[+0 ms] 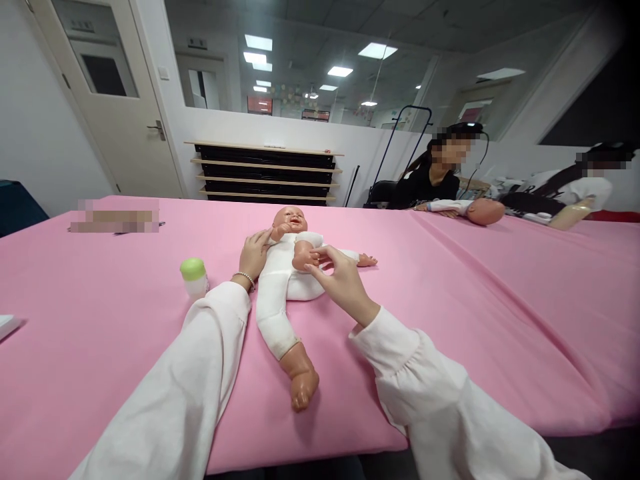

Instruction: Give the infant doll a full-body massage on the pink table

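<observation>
A baby doll [277, 280] with a white cloth body lies on its back on the pink-covered table, head away from me. Its one leg stretches toward me; the other is bent up over the belly. My right hand [343, 277] has thumb and fingers closed around the raised foot [304, 256]. Against the doll's bent arm, beside its head, lies my left hand [255, 255], with fingers stretched out; its thumb is hidden. The doll's other arm reaches out flat to the right. Left of my wrist stands a small clear container with a green lid [193, 272].
The pink cloth [475, 320] covers a wide table. A white object [7, 325] lies at the left edge. Across the table, at right, a person in black [430, 177] sits by another doll [485, 211]; a person in white is farther right. Shelves [265, 173] stand behind.
</observation>
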A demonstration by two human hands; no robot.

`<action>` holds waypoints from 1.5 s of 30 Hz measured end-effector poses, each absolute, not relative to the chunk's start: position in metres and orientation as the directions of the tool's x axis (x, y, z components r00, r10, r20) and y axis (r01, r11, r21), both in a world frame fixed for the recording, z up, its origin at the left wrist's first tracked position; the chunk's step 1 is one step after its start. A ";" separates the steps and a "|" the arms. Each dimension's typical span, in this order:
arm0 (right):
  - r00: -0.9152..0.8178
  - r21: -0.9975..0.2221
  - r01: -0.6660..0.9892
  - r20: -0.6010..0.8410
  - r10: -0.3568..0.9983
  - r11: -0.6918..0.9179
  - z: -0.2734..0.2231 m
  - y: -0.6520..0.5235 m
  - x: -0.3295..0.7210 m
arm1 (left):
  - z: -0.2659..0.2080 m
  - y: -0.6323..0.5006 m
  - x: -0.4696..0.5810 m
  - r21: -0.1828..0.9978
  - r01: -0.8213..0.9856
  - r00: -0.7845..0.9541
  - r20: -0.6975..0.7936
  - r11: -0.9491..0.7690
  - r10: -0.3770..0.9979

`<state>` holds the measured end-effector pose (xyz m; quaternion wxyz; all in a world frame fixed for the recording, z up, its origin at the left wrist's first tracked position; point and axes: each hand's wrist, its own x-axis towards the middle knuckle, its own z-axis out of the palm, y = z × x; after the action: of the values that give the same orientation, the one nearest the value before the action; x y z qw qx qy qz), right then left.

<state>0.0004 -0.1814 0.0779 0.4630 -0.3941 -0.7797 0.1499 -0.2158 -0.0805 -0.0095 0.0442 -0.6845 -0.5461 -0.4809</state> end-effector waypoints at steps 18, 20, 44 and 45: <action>-0.224 -0.417 0.579 0.745 0.628 0.701 -0.017 -0.347 0.065 | -0.016 -0.083 -0.233 0.939 0.343 -0.837 0.302 0.008 0.456; -0.203 -0.458 0.569 0.727 0.656 0.683 -0.024 -0.349 0.062 | -0.015 -0.086 -0.234 0.932 0.354 -0.843 0.282 0.079 0.458; -0.009 -0.837 -0.423 -0.380 0.925 -0.348 0.015 -0.124 0.079 | 0.011 -0.285 -0.181 0.308 0.547 0.414 0.709 -0.778 0.571; 0.002 -0.807 -0.475 -0.399 0.917 -0.350 0.015 -0.109 0.070 | 0.014 -0.290 -0.179 0.238 0.491 0.501 0.710 -0.838 0.496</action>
<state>0.0704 -0.1085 0.0147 0.5212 -0.4791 -0.2305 0.6676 -0.1794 -0.2899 0.0135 -0.0026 -0.8663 -0.2848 -0.4104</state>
